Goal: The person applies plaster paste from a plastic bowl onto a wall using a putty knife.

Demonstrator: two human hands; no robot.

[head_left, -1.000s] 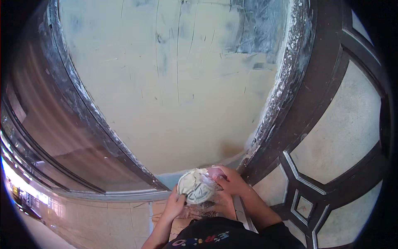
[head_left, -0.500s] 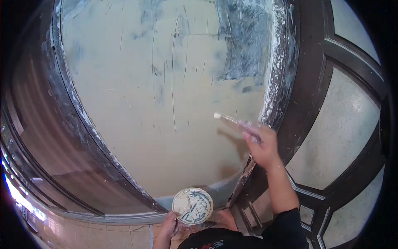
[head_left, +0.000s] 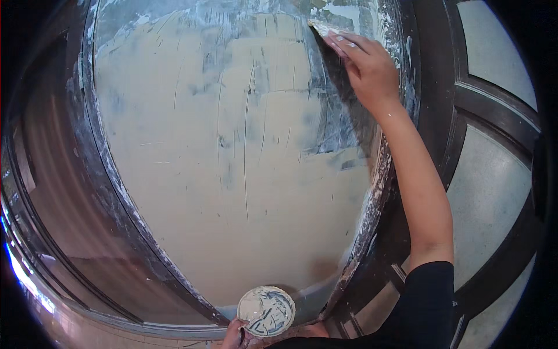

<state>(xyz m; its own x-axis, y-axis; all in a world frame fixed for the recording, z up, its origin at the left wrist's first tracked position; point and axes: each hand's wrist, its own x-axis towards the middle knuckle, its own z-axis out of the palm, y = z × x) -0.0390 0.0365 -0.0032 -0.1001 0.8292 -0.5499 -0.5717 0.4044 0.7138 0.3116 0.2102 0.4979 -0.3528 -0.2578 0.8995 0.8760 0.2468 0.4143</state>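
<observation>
My right hand (head_left: pixel 372 67) is raised to the upper right of a panel (head_left: pixel 290 209) coated in cream filler. It grips a paste-smeared putty knife (head_left: pixel 326 29), whose edge lies at the panel's surface. Fingers press along the blade and hide most of the handle. Around the knife the surface is patchy blue-grey, with streaks of filler. Low in the view, my left hand (head_left: pixel 233 334) pinches the rim of a round tub (head_left: pixel 267 312). Cream filler sits in the tub's left part, and dark streaks show through a thin smear elsewhere inside.
A dark frame edge (head_left: pixel 381 174) spattered with white runs along the panel's right side. Another dark frame strip (head_left: pixel 125 174) borders its left. Brown panelled woodwork with pale insets (head_left: pixel 485 192) stands at the right. Tiled floor (head_left: pixel 110 334) shows at the lower left.
My right hand has swung up from the panel's middle right to its upper right, bringing the putty knife to the surface. The view has tilted upward, and the tub appears slightly lower.
</observation>
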